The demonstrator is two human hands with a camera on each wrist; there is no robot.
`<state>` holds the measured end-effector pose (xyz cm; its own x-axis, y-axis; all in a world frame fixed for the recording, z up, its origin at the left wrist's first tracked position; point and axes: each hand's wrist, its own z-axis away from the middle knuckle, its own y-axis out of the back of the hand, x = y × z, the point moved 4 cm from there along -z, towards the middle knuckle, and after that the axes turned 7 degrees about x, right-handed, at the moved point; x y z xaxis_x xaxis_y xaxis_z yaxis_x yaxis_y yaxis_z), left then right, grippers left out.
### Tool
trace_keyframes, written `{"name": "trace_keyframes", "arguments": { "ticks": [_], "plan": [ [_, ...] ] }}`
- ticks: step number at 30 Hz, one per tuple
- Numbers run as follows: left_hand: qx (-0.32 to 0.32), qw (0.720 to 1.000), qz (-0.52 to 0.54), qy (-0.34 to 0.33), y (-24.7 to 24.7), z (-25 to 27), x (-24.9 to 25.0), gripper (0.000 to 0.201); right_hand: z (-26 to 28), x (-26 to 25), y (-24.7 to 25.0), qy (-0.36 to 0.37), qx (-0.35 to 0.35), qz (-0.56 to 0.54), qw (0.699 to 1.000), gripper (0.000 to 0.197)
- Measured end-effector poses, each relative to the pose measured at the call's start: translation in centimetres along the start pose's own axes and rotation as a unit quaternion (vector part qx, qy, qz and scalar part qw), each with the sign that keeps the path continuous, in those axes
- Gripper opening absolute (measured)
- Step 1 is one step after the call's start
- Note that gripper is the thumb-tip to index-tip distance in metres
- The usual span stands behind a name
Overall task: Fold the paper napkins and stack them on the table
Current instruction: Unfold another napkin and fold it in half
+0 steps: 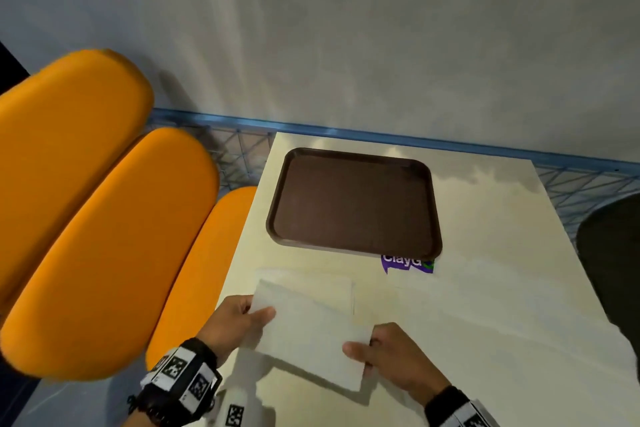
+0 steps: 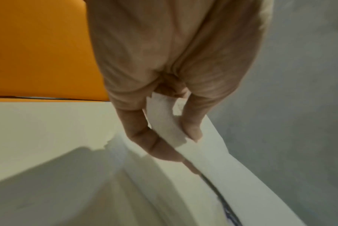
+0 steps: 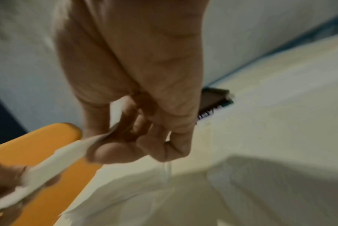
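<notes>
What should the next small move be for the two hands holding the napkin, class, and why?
Probably lower the napkin flat onto the table. The left hand and right hand each pinch an end, it hangs tilted above the surface, and another napkin lies just beyond.

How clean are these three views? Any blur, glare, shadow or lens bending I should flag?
Head view: sharp at the tray, orange chairs smeared and bowed by the wide lens, soft glare on the table. Left wrist view: left hand fairly clear pinching the napkin, broad shadow below. Right wrist view: motion blur over the right hand, dim and grainy.
</notes>
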<state>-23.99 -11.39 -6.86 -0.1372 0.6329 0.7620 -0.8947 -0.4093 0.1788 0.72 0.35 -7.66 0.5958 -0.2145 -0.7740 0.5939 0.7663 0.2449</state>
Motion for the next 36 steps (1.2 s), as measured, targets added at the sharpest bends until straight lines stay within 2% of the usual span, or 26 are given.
{"name": "trace_keyframes", "arguments": {
  "ticks": [2, 4, 7, 8, 10, 12, 17, 20, 23, 25, 26, 27, 29, 31, 33, 35, 36],
  "plan": [
    [0.029, 0.999, -0.024, 0.016, 0.9, -2.7, -1.4, 0.016, -2.2, 0.8, -0.6, -0.027, 0.071, -0.048, 0.996, 0.024],
    [0.071, 0.996, -0.042, 0.016, 1.3, -5.0, -1.8, 0.019, -4.4, 1.2, -1.2, -0.039, 0.128, -0.051, 0.99, 0.027],
    [0.166, 0.982, -0.095, 0.001, 1.8, -7.2, -1.4, 0.049, -7.1, 1.4, -1.9, -0.062, 0.186, -0.029, 0.98, 0.027],
    [0.189, 0.975, -0.119, -0.002, 2.0, -7.7, -1.3, 0.047, -7.7, 1.3, -2.1, -0.065, 0.202, -0.025, 0.977, 0.032],
    [0.202, 0.965, -0.165, -0.002, 2.0, -8.6, -1.6, 0.025, -8.3, 1.0, -2.2, -0.063, 0.237, 0.029, 0.969, 0.047],
    [0.209, 0.959, -0.191, -0.002, 2.1, -9.0, -1.9, 0.013, -8.6, 1.0, -2.3, -0.059, 0.264, 0.074, 0.96, 0.053],
    [0.209, 0.95, -0.23, -0.009, 1.9, -9.9, -2.8, 0.016, -9.1, 1.6, -2.6, -0.054, 0.298, 0.098, 0.948, 0.043],
    [0.221, 0.936, -0.271, -0.042, 1.5, -9.4, -2.8, 0.037, -8.6, 1.4, -2.6, -0.034, 0.329, 0.13, 0.935, 0.029],
    [0.247, 0.874, -0.391, -0.152, 0.2, -8.3, -2.1, 0.07, -7.6, 0.1, -3.6, 0.093, 0.347, 0.258, 0.897, 0.02],
    [0.209, 0.835, -0.451, -0.235, -1.7, -7.7, -1.7, 0.069, -7.3, -0.4, -5.1, 0.16, 0.298, 0.378, 0.862, 0.028],
    [0.17, 0.825, -0.473, -0.258, -2.7, -7.5, -1.8, 0.064, -7.4, -0.4, -5.9, 0.159, 0.259, 0.415, 0.858, 0.033],
    [0.129, 0.818, -0.496, -0.26, -3.5, -7.6, -2.2, 0.061, -7.6, -0.3, -6.4, 0.142, 0.223, 0.435, 0.86, 0.038],
    [0.06, 0.812, -0.536, -0.222, -4.5, -7.9, -3.2, 0.059, -7.5, -0.1, -6.3, 0.115, 0.18, 0.438, 0.873, 0.044],
    [0.042, 0.803, -0.561, -0.195, -4.6, -7.6, -3.4, 0.063, -6.5, -0.6, -5.4, 0.125, 0.177, 0.408, 0.887, 0.045],
    [0.066, 0.804, -0.551, -0.212, -5.0, -6.9, -2.1, 0.065, -5.1, -0.7, -3.6, 0.13, 0.189, 0.348, 0.909, 0.041],
    [0.078, 0.828, -0.496, -0.249, -6.7, -5.7, 0.2, 0.055, -3.2, 0.6, -0.6, 0.108, 0.22, 0.278, 0.929, 0.028],
    [0.064, 0.84, -0.467, -0.269, -8.1, -5.0, 1.4, 0.045, -1.9, 1.6, 1.3, 0.087, 0.242, 0.253, 0.933, 0.02]
  ]
}}
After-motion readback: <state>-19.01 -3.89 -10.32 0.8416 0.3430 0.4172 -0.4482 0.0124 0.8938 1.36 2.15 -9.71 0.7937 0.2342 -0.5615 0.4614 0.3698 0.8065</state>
